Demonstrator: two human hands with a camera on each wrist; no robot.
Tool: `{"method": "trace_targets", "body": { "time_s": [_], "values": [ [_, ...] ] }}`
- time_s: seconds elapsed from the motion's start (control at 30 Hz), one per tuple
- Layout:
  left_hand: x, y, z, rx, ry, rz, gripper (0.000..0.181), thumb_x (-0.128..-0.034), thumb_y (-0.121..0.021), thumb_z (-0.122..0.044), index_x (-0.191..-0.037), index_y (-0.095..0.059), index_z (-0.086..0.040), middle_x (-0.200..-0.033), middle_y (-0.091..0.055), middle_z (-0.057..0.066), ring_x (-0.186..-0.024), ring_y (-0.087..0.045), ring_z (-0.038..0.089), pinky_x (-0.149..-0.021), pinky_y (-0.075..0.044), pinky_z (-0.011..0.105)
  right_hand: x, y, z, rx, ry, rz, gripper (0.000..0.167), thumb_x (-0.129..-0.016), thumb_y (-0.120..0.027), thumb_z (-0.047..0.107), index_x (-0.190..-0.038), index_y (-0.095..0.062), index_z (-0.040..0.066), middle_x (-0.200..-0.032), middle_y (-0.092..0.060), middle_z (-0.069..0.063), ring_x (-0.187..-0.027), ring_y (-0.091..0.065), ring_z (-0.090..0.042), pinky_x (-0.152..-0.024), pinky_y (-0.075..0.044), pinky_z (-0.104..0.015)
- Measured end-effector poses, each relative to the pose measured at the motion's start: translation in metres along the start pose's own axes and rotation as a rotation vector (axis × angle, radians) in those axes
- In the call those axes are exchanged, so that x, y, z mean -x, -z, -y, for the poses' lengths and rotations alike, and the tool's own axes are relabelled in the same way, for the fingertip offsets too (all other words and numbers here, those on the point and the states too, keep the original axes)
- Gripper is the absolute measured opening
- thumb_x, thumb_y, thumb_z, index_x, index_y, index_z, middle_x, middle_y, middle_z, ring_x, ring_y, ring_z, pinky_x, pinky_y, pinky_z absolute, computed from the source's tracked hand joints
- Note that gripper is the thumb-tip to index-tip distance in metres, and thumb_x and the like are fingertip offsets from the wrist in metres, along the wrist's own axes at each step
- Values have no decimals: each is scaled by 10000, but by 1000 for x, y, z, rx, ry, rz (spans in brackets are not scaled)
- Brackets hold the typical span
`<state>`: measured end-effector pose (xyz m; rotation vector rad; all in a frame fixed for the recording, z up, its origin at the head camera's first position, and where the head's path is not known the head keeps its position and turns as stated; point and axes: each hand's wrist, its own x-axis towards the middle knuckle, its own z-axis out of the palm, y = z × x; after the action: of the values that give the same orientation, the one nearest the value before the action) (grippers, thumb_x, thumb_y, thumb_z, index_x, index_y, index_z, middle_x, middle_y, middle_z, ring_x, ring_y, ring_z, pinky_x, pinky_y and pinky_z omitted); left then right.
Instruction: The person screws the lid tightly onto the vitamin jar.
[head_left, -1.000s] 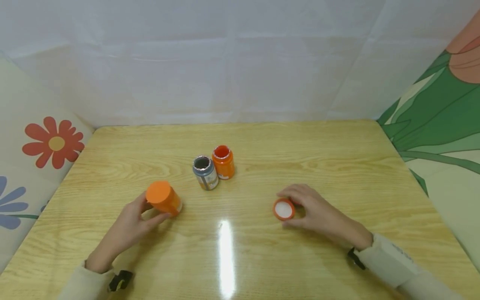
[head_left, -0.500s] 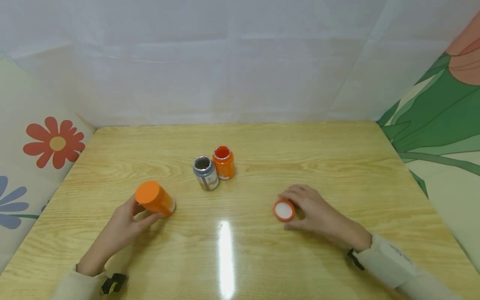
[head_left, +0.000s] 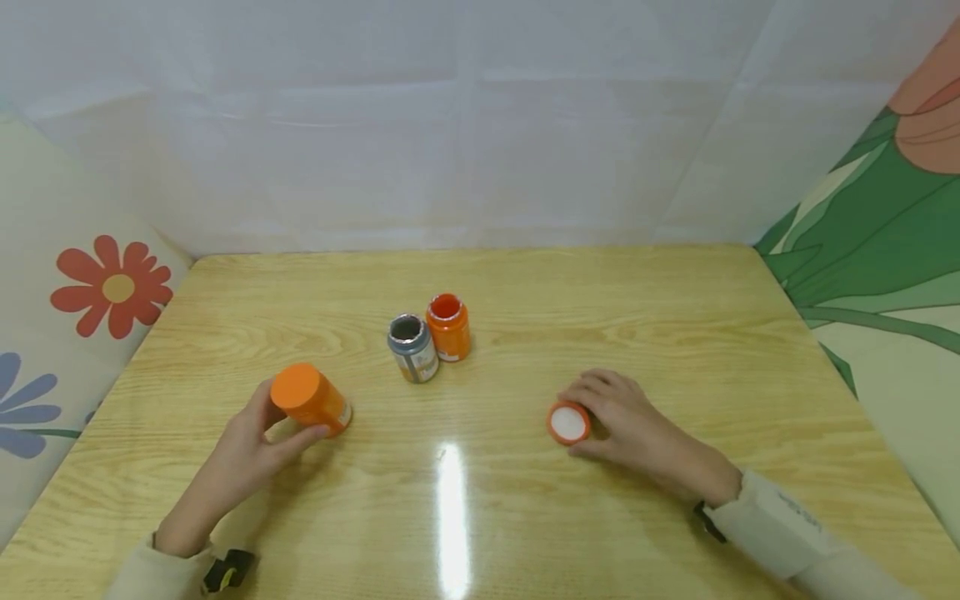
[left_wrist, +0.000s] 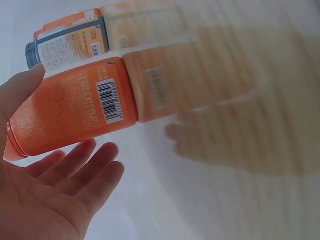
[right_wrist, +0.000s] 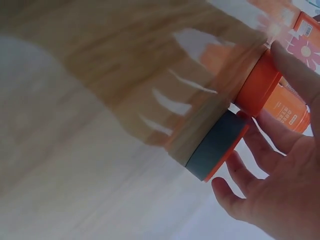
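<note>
Pose | left hand [head_left: 243, 454]: fingers [left_wrist: 102, 190] holding orange bottle [head_left: 312, 398] | right hand [head_left: 630, 423]: fingers [right_wrist: 242, 174] bent around orange lid [head_left: 567, 423]

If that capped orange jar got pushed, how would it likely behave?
The capped orange jar would probably slide, since the tabletop looks glossy. Pushed near its cap, it might tip, being taller than wide. Being round, it could roll once down.

The wooden table [head_left: 675, 308] bears three jars [head_left: 414, 354] and two lids [right_wrist: 216, 146].

White sheeting [head_left: 480, 150] and 2 floral panels [head_left: 877, 225] wall this tabletop booth [head_left: 645, 304].
</note>
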<state>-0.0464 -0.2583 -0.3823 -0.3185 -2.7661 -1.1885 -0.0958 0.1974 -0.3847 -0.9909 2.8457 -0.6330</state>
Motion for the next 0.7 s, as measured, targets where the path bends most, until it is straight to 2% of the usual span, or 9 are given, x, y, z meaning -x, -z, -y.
{"method": "trace_targets", "body": {
  "time_s": [0.2, 0.47, 0.7],
  "values": [
    [-2, 2, -9, -13, -13, -56, 766, -802, -817, -78, -1431, -385, -16, -1278, -603, 131, -1111, -466, -189, -933, -366, -27, 0, -2, 2, -6, 15, -26, 564, -725, -880, 261, -1201, -649, 66, -1212, -670, -102, -1276, -502, -404, -1065, -343, -603],
    [-7, 5, -19, -48, -22, -82, 781, -802, -818, -86, -1451, -386, -36, -1255, -620, 192, -1044, -454, -199, -904, -343, -50, 1, -2, 6, -32, -8, -31, 562, -761, -858, 276, -1238, -634, 82, -1235, -658, -107, -1253, -516, -376, -1065, -376, -603],
    [-15, 5, -27, -69, -25, -103, 778, -795, -829, -107, -1455, -418, -71, -1259, -627, 168, -978, -482, -151, -851, -380, -30, -1, -2, 6, -57, 41, -77, 583, -764, -850, 283, -1253, -625, 58, -1204, -647, -74, -1199, -544, -301, -1039, -419, -557]
  ]
}}
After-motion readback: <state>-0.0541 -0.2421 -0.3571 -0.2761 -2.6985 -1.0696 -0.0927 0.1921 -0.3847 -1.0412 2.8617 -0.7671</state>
